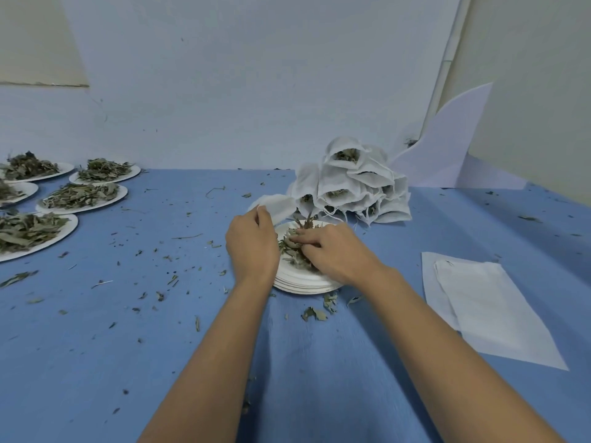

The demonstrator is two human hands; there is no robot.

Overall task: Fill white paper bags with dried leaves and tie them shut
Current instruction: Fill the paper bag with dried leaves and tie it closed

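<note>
Left hand (252,244) pinches an empty white paper bag (276,206), right hand (332,254) grasps dried green leaves (292,251); filled bags (351,183) at one o'clock, leaf-laden plates (96,204) at ten.

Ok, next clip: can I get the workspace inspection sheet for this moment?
Surface: blue cover, wrinkled.
Job's things: pile of filled bags at the back; stack of plates holding dried leaves; plates of leaves on the left; flat white sheets on the right.
Clutter: leaf bits scattered over the cover.
Hands: left hand pinches a white bag; right hand fingers curl round the dried leaves.
Cables: nothing seen.
Surroundings: white wall behind.
</note>
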